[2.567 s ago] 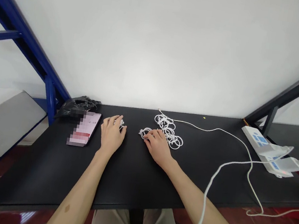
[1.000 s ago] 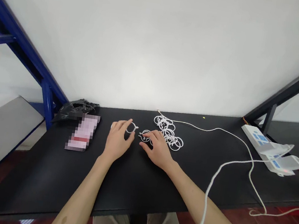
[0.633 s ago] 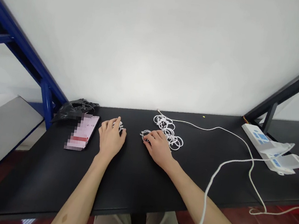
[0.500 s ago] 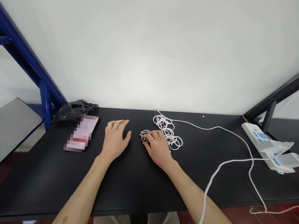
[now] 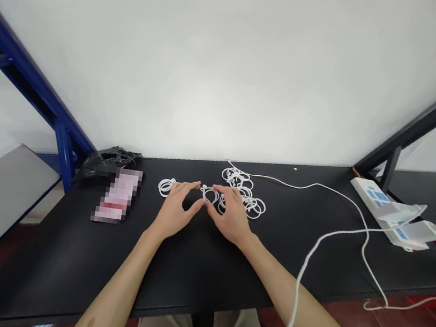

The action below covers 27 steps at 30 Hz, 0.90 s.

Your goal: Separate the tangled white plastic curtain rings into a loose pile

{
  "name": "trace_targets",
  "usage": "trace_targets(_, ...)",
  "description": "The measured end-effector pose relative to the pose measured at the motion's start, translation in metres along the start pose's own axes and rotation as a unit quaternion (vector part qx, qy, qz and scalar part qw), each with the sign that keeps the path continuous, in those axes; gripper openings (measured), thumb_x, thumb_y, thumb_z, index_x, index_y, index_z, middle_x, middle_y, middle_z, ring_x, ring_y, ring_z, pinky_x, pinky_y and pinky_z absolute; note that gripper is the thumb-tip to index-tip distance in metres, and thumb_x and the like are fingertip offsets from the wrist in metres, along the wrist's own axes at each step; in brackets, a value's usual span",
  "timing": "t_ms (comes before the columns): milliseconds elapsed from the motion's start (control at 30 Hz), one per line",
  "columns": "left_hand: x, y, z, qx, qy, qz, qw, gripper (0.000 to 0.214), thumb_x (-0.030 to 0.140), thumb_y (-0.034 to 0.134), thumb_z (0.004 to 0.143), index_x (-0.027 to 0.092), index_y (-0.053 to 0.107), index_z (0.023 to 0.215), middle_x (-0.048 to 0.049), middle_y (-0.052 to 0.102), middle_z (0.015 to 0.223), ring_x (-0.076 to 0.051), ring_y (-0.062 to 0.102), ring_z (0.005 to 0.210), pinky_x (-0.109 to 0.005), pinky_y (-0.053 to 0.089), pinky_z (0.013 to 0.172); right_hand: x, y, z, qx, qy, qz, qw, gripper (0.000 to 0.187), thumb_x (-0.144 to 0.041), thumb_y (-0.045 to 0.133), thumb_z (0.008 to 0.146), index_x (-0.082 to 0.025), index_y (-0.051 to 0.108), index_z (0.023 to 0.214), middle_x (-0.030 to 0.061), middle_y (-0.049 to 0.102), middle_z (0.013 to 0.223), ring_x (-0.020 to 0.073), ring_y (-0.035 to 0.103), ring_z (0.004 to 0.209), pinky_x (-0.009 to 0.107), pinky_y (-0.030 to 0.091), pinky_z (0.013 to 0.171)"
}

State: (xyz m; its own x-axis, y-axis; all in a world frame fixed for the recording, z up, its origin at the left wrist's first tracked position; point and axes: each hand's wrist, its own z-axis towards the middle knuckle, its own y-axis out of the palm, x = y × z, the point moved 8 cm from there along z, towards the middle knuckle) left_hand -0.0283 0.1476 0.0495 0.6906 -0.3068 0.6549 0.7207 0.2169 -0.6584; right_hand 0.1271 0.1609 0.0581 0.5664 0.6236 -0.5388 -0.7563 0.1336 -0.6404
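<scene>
On the black table [image 5: 196,258], my left hand [image 5: 176,210] and my right hand [image 5: 232,215] meet over one white plastic ring [image 5: 209,194]. The thumb and forefinger of each hand pinch that ring from its own side. To the left of my left hand lies a small stack of white rings [image 5: 166,186]. A loose pile of several white rings [image 5: 246,194] lies just beyond my right hand, touching its fingers.
A phone [image 5: 116,201] lies left of the hands, with a crumpled black bag [image 5: 105,159] behind it. A white cable [image 5: 313,250] runs across the table's right half to a white power strip [image 5: 383,203]. A blue frame post [image 5: 61,141] stands at the far left.
My left hand has left the small stack of rings and moved right to the ring in front of my right hand. Both hands now pinch that ring. The stack now lies uncovered.
</scene>
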Motion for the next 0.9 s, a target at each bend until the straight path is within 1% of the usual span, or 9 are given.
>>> trace_targets(67,-0.001,0.004,-0.001,-0.035,-0.031,-0.076,0.996,0.047,0.044,0.055,0.091,0.026,0.054,0.134,-0.0073,0.064,0.125,-0.024,0.06,0.109,-0.045,0.046,0.101,0.0,-0.001,-0.001,0.001,0.015,0.053,0.998,0.036,-0.035,0.063,0.09,-0.024,0.057,0.124,0.009,0.066,0.118,0.025,0.058,0.115,0.046,0.049,0.098)
trace_targets(167,0.0,0.013,-0.002,-0.094,-0.056,-0.191,0.975,0.05,0.046,0.055,0.091,0.025,0.053,0.136,-0.0079,0.066,0.125,-0.022,0.066,0.1,-0.042,0.05,0.097,0.003,0.003,-0.003,-0.013,0.027,0.097,0.995,0.037,-0.037,0.064,0.089,-0.026,0.057,0.124,0.0082,0.066,0.119,0.0227,0.063,0.111,0.043,0.051,0.097)
trace_targets(267,-0.001,0.016,-0.002,-0.101,-0.071,-0.232,0.965,0.048,0.045,0.057,0.09,0.024,0.056,0.133,-0.0062,0.07,0.115,-0.021,0.067,0.095,-0.039,0.053,0.092,0.004,0.006,-0.002,-0.031,0.027,0.117,0.992,0.041,-0.037,0.067,0.087,-0.027,0.056,0.126,0.0074,0.067,0.12,0.0225,0.064,0.111,0.043,0.051,0.098)
trace_targets(367,0.0,0.01,0.0,-0.064,-0.059,-0.19,0.978,0.043,0.041,0.06,0.088,0.025,0.06,0.127,-0.0046,0.069,0.107,-0.019,0.066,0.088,-0.035,0.055,0.082,0.001,0.003,0.0,-0.041,0.002,0.112,0.993,0.044,-0.039,0.068,0.087,-0.026,0.055,0.127,0.0077,0.066,0.121,0.0235,0.061,0.115,0.043,0.05,0.099)
trace_targets(467,0.009,0.009,-0.001,-0.059,-0.008,-0.118,0.991,0.042,0.037,0.061,0.088,0.026,0.059,0.128,-0.005,0.065,0.109,-0.018,0.062,0.088,-0.035,0.054,0.083,-0.001,-0.005,0.001,-0.024,-0.018,0.116,0.993,0.044,-0.041,0.067,0.087,-0.022,0.056,0.125,0.0088,0.066,0.111,0.0219,0.062,0.101,0.039,0.053,0.089)
trace_targets(567,0.019,0.014,-0.005,-0.092,0.041,-0.087,0.991,0.039,0.035,0.061,0.088,0.027,0.06,0.126,-0.005,0.064,0.108,-0.019,0.06,0.095,-0.037,0.052,0.09,-0.002,-0.006,0.002,-0.031,-0.01,0.138,0.99,0.025,-0.036,0.064,0.089,-0.021,0.064,0.109,0.0039,0.066,0.09,0.0164,0.061,0.077,0.032,0.054,0.074)
trace_targets(633,0.023,0.017,-0.007,-0.108,0.055,-0.082,0.989,0.036,0.035,0.061,0.088,0.027,0.062,0.124,-0.0052,0.064,0.107,-0.021,0.059,0.101,-0.037,0.05,0.093,-0.001,-0.004,0.003,-0.039,0.007,0.152,0.988,0.012,-0.033,0.063,0.089,-0.022,0.067,0.093,0.0012,0.066,0.08,0.0145,0.06,0.069,0.03,0.052,0.069)
trace_targets(700,0.023,0.018,-0.007,-0.11,0.055,-0.08,0.989,0.038,0.036,0.062,0.088,0.027,0.061,0.125,-0.0055,0.063,0.109,-0.021,0.058,0.103,-0.038,0.05,0.095,0.001,-0.003,0.004,-0.036,0.034,0.169,0.984,0.01,-0.031,0.065,0.088,-0.022,0.067,0.085,0.0005,0.068,0.077,0.0143,0.06,0.066,0.029,0.052,0.067)
trace_targets(900,0.019,0.017,-0.007,-0.104,0.052,-0.057,0.992,0.048,0.037,0.066,0.085,0.029,0.056,0.131,-0.0051,0.061,0.115,-0.022,0.056,0.11,-0.038,0.048,0.098,0.011,0.002,0.004,-0.045,0.085,0.214,0.972,0.008,-0.027,0.067,0.086,-0.022,0.068,0.081,0.0005,0.073,0.081,0.016,0.066,0.074,0.03,0.052,0.071)
